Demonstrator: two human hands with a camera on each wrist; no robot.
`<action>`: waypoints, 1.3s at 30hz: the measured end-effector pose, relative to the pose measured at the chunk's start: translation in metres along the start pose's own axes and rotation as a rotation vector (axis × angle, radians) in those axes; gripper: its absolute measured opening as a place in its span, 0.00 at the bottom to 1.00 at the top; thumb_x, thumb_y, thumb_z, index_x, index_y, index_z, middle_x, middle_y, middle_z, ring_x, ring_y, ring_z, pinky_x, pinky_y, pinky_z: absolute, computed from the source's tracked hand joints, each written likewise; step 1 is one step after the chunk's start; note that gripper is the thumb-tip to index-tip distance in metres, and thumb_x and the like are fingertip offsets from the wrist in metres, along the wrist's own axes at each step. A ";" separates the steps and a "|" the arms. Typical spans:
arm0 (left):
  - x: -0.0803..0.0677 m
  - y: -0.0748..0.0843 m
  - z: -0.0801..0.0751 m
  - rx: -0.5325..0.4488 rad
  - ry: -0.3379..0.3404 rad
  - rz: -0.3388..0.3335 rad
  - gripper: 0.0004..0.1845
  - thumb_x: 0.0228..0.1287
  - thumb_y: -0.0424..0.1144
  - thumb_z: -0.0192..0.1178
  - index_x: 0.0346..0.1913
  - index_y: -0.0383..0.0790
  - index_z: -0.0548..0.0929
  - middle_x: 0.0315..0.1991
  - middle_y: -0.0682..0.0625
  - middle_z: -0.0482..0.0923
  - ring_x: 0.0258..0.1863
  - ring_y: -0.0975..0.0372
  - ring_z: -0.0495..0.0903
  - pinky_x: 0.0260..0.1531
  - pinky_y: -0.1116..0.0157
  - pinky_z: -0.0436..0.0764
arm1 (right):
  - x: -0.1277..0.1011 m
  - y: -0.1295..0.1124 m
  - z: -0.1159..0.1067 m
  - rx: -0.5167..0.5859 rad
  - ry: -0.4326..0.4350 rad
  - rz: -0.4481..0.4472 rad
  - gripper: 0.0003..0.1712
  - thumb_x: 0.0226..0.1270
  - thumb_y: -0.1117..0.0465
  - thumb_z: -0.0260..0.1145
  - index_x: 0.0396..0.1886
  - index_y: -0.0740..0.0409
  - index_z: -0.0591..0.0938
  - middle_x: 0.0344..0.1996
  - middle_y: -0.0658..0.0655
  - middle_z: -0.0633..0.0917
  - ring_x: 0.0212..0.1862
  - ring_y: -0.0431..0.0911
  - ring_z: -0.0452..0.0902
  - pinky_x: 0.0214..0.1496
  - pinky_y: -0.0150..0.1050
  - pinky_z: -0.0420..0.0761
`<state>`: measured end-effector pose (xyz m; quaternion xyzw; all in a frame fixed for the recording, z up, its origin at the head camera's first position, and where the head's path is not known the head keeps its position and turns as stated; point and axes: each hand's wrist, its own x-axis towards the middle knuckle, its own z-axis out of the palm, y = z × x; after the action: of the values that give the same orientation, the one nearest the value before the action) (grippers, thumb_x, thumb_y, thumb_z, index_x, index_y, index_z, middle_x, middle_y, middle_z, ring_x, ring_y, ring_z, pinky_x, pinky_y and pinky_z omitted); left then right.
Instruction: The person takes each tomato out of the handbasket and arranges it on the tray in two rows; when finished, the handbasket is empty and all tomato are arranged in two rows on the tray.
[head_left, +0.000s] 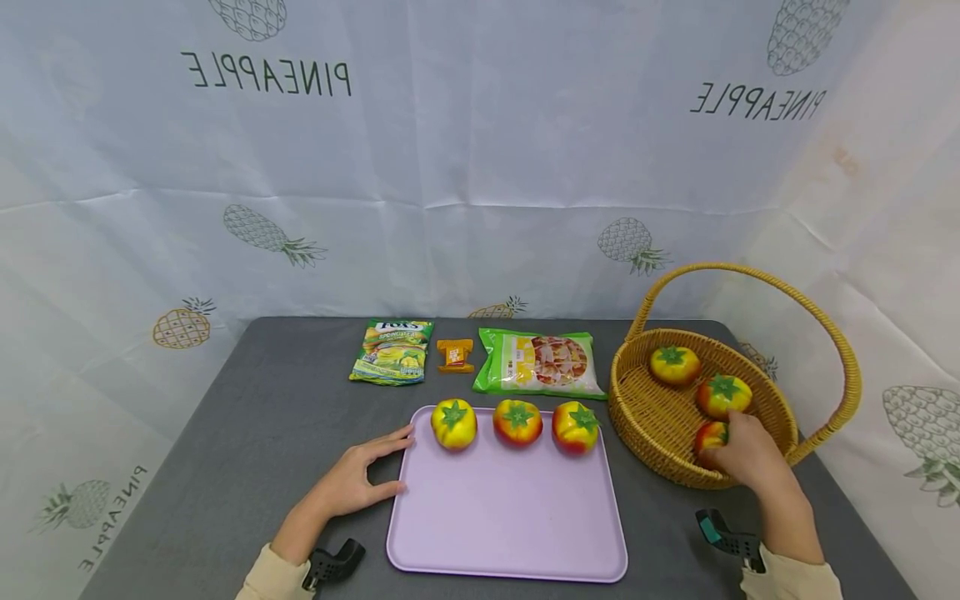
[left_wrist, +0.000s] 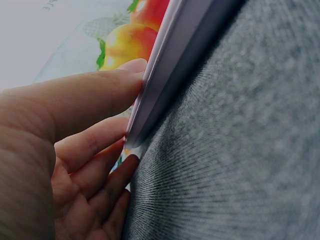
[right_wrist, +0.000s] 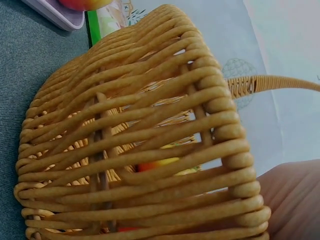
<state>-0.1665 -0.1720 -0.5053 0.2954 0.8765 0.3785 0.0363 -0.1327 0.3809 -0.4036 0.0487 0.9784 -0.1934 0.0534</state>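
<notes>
My right hand reaches over the near rim into a wicker basket, its fingers around a red-and-yellow tomato with a green leafy top. The fingertips are partly hidden. Two more tomatoes, one by the hand and one farther back, lie in the basket. Against the left edge of a pale purple tray rests my left hand, thumb and fingers extended and spread. Along the tray's far side sit a left tomato, a middle tomato and a right tomato.
Behind the tray lie a green-yellow packet, a small orange packet and a green-and-white bag. The basket's tall handle arches over its right side. A pineapple-print cloth hangs behind the dark table.
</notes>
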 end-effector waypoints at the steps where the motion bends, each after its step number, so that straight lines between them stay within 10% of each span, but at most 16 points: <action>1: 0.000 0.000 0.000 0.003 -0.002 -0.001 0.32 0.55 0.52 0.67 0.64 0.50 0.74 0.69 0.55 0.65 0.67 0.54 0.66 0.59 0.48 0.72 | 0.000 0.000 0.000 -0.006 -0.004 -0.001 0.44 0.51 0.59 0.70 0.54 0.89 0.61 0.45 0.84 0.69 0.42 0.68 0.70 0.42 0.59 0.75; 13: -0.001 0.003 0.000 0.002 0.001 -0.012 0.32 0.55 0.51 0.67 0.64 0.50 0.75 0.69 0.55 0.66 0.67 0.54 0.67 0.59 0.47 0.72 | 0.000 -0.002 0.000 -0.032 -0.029 -0.003 0.44 0.51 0.52 0.72 0.51 0.85 0.66 0.37 0.76 0.75 0.36 0.60 0.73 0.36 0.53 0.77; 24: -0.001 0.003 0.000 -0.003 -0.008 -0.023 0.32 0.55 0.52 0.67 0.64 0.50 0.74 0.69 0.55 0.65 0.67 0.54 0.66 0.60 0.48 0.71 | 0.000 -0.012 0.009 0.014 0.055 -0.040 0.50 0.57 0.43 0.68 0.61 0.80 0.63 0.52 0.83 0.66 0.46 0.69 0.69 0.41 0.59 0.74; 39: 0.000 0.003 0.000 0.007 0.006 0.002 0.32 0.55 0.51 0.67 0.63 0.49 0.75 0.68 0.54 0.66 0.67 0.54 0.67 0.59 0.48 0.72 | 0.000 -0.044 0.015 0.206 0.306 -0.114 0.49 0.56 0.42 0.69 0.67 0.67 0.63 0.60 0.74 0.66 0.55 0.67 0.65 0.50 0.67 0.68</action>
<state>-0.1655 -0.1702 -0.5037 0.2952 0.8776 0.3763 0.0325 -0.1363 0.3350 -0.4009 0.0274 0.9514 -0.2855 -0.1122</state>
